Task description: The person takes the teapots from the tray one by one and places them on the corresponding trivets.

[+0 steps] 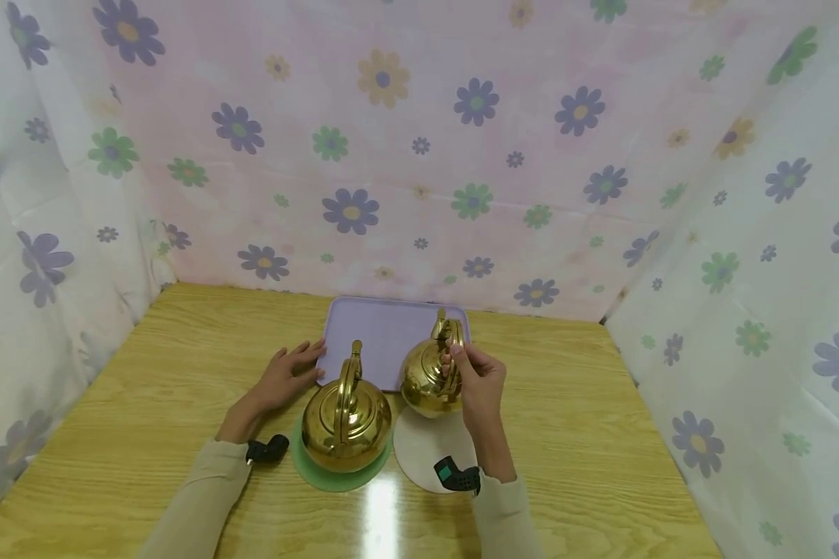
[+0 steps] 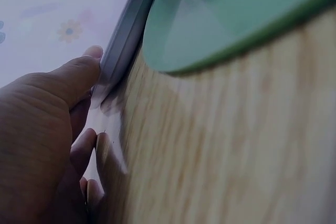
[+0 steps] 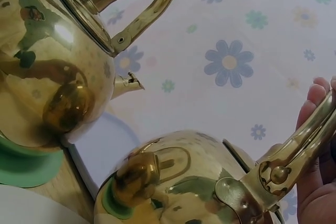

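My right hand (image 1: 484, 382) grips the handle of a golden kettle (image 1: 416, 382), its fingers curled round the metal. In the head view this kettle overlaps the near right part of a lavender tray (image 1: 374, 334); whether its base touches anything is hidden. A second golden kettle (image 1: 316, 435), handle upright, stands on a round green mat (image 1: 342, 483). My left hand (image 1: 287, 378) is at the tray's left edge, fingers extended. In the left wrist view the left thumb (image 2: 81, 74) touches the tray rim (image 2: 121, 51).
A round white mat (image 1: 426, 458) lies right of the green one, partly behind the right wrist's camera (image 1: 456, 475). The wooden table (image 1: 573, 435) extends to both sides. Flowered cloth (image 1: 419, 171) hangs behind and at the sides.
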Demonstrator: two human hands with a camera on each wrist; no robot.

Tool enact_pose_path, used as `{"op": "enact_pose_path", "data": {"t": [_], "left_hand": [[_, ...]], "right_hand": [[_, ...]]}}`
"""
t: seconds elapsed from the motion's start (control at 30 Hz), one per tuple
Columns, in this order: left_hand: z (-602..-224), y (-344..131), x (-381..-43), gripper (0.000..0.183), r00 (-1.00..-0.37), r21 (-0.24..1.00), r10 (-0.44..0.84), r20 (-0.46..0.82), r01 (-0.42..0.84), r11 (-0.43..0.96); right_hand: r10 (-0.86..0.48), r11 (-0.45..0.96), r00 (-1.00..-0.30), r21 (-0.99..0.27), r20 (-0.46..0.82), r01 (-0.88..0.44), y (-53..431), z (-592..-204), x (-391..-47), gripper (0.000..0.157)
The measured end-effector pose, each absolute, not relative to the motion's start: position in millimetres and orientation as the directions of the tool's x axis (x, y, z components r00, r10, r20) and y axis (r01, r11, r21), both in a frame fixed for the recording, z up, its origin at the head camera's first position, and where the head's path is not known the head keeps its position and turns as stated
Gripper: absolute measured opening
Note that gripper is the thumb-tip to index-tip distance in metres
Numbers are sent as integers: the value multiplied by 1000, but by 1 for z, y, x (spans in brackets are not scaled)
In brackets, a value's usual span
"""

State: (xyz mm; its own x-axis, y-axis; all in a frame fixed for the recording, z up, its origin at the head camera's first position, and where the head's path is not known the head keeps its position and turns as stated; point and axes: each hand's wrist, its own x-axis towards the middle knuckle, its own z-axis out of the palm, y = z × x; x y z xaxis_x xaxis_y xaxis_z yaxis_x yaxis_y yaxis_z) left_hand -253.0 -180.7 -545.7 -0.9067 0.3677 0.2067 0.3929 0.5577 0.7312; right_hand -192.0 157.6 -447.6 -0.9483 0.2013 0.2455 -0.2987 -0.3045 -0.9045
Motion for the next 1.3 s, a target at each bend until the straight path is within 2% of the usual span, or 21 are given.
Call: {"op": "enact_pose_path", "data": {"t": [0.63, 1.3], "left_hand": [[-548, -182, -256, 51, -904, 731, 375, 206, 397, 555], [-549, -183, -255, 51, -909, 739, 364, 203, 386, 552]], "right_hand": [[207, -285, -959, -926, 195, -250, 160, -445, -176, 33], [186, -252, -951, -923, 248, -290, 168, -449, -157, 34]]}}
